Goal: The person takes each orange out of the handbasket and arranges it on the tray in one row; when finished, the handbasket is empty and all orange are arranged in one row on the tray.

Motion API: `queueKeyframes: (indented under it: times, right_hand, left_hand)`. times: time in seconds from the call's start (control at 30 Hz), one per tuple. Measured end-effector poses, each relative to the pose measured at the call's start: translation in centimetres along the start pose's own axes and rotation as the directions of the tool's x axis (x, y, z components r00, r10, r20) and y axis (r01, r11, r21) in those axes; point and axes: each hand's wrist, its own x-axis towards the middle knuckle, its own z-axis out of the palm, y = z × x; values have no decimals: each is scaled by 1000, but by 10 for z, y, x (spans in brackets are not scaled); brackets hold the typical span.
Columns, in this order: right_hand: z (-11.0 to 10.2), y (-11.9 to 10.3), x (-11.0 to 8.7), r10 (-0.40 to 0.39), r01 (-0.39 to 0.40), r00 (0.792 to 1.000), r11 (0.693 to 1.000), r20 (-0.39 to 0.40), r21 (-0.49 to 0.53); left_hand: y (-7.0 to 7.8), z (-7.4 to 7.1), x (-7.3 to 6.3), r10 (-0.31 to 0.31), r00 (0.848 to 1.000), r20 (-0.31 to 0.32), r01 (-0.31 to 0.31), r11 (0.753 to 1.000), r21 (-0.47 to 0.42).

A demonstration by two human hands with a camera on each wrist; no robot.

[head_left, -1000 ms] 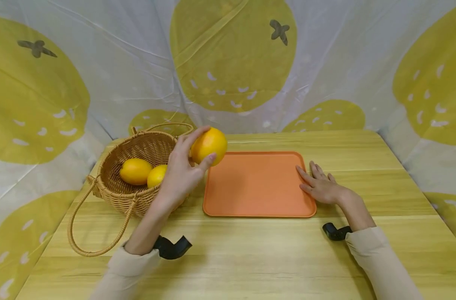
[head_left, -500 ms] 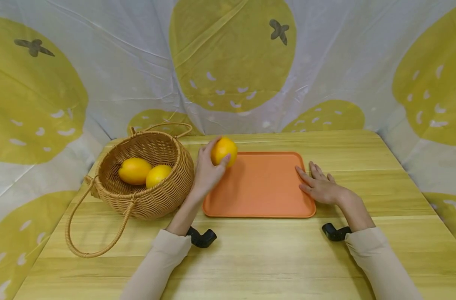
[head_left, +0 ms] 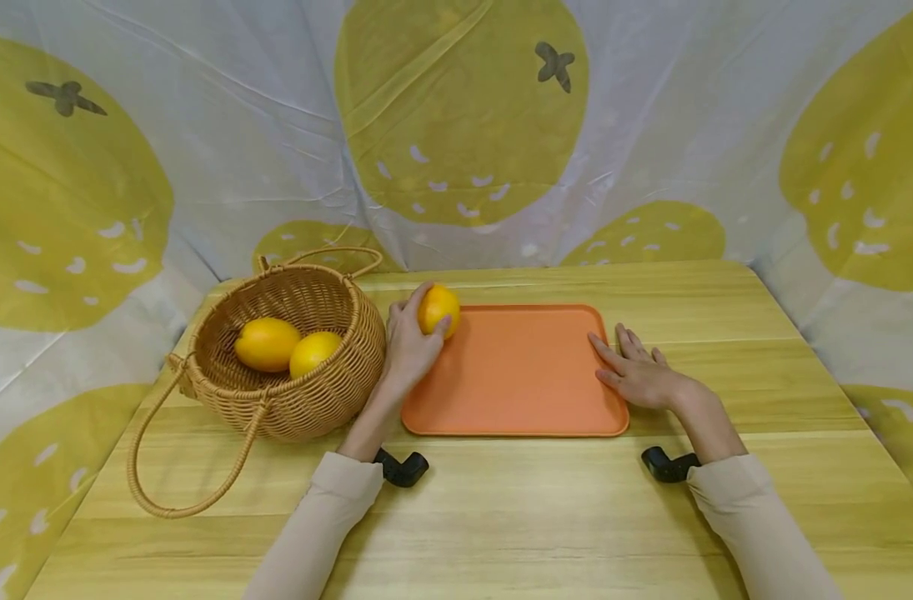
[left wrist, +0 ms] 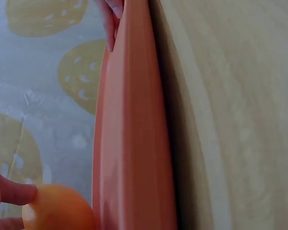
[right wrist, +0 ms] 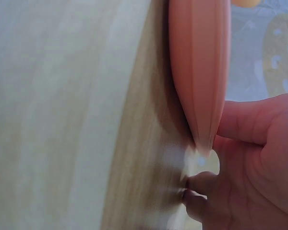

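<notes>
Head view, left fingers (head_left: 443, 326) curled round orange fruit (head_left: 440, 310), right fingers (head_left: 609, 353) outspread — touching tray (head_left: 516, 375)

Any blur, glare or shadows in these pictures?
Head view: fairly sharp, soft shadows beside beige fabric sleeves; left wrist view: dimmer, yellowish wooden table blurred beside orange rectangular tray; right wrist view: table blurred too, pale sheen near the right hand.

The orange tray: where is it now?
In the head view, the orange tray lies on the table, between the wicker basket on the left and the right hand.
</notes>
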Motion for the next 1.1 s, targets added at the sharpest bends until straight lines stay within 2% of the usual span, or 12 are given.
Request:
queueKeyframes:
  times: [0.27, 0.53, 0.8, 0.9, 1.1]
  right_hand:
    - [2, 1, 0, 8, -8, 1000, 1000, -6, -12]
    - [1, 1, 0, 3, -3, 1000, 1000, 2, -7]
    - [0, 1, 1, 0, 0, 1000, 1000, 1, -5]
    - [1, 0, 1, 6, -6, 1000, 1000, 2, 2]
    - [0, 0, 0, 7, -7, 1000, 1000, -1, 3]
  left_hand:
    - [-7, 2, 3, -2, 1000, 10, 2, 1000, -3]
    - [-9, 0, 1, 37, 998, 46, -40, 997, 62]
    - [-6, -7, 0, 83, 991, 108, -88, 995, 43]
    - [-8, -6, 1, 108, 989, 102, -113, 993, 38]
    - [-10, -2, 2, 145, 988, 51, -147, 988, 49]
